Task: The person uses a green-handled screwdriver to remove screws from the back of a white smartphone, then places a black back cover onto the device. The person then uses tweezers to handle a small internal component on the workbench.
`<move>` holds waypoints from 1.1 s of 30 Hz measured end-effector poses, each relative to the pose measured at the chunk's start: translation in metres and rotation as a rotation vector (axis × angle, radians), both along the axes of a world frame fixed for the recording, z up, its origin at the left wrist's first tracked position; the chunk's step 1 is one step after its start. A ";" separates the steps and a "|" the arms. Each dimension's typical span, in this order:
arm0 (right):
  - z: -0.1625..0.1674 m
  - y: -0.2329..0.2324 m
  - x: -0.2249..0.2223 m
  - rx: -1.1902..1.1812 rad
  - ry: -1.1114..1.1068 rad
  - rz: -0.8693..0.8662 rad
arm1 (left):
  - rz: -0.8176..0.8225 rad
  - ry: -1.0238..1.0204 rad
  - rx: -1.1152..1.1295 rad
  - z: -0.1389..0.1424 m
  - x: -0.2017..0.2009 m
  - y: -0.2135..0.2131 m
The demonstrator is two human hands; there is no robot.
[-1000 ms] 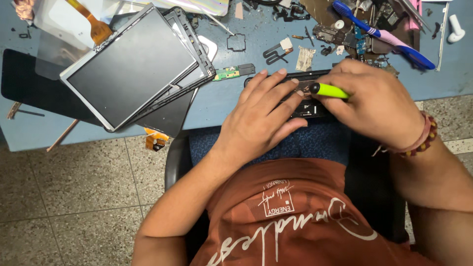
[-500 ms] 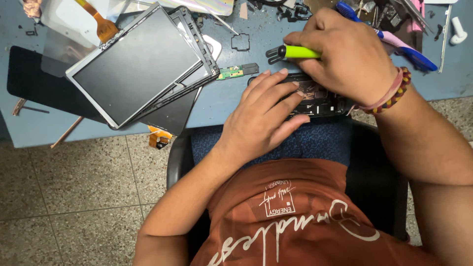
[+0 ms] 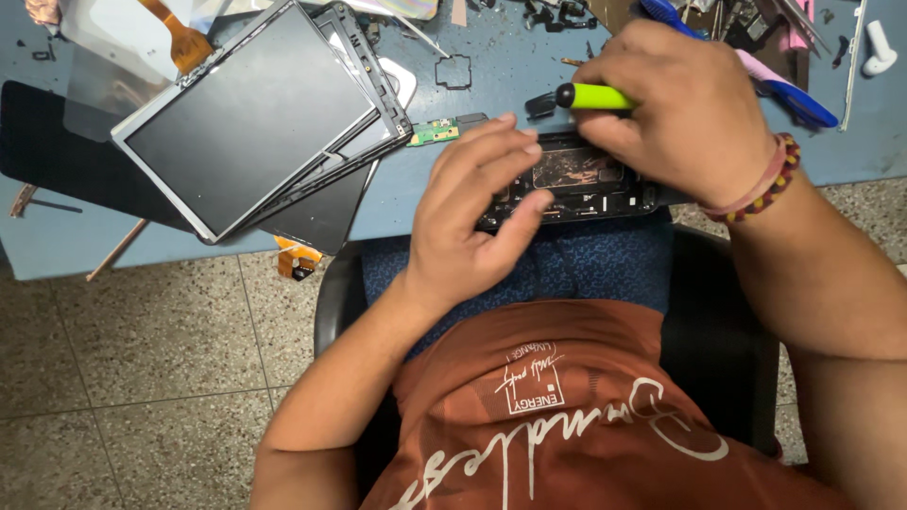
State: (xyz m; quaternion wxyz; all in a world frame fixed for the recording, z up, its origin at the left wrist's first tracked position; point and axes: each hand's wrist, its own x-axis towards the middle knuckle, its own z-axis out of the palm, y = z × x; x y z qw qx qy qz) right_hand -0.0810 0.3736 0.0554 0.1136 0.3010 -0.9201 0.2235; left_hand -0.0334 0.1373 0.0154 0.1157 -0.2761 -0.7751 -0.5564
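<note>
Your right hand [image 3: 685, 118] has its fingers closed around a green-handled screwdriver [image 3: 595, 95], tip hidden. Your left hand [image 3: 472, 212] rests loosely curled, holding nothing, on the opened phone [image 3: 586, 179] at the table [image 3: 510, 71] edge, covering its left end.

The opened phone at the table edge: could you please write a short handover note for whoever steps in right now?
Left hand: fingers rest on the opened phone, steadying it at the edge of the blue table.
Right hand: closed around a green-handled tool, held above the phone's top edge; its tip is hidden.
Nearby: a dismantled tablet lies to the left, a small green circuit board beside the phone, blue-handled pliers behind the right hand.
Done: the phone's back is off, its insides exposed.
Left: cannot tell which part is being worked on; the phone is not reassembled.
</note>
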 end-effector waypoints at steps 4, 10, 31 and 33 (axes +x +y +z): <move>0.011 0.004 0.012 -0.042 0.001 0.016 | 0.060 -0.074 0.074 -0.001 0.003 -0.002; 0.009 0.004 0.036 -0.004 -0.061 0.008 | 0.071 -0.119 0.086 -0.003 0.003 -0.004; -0.005 0.047 0.017 0.096 0.089 -0.151 | 0.052 -0.085 0.038 0.001 0.001 0.000; -0.008 0.051 0.012 0.107 0.103 -0.147 | 0.057 -0.084 0.038 0.002 0.001 0.000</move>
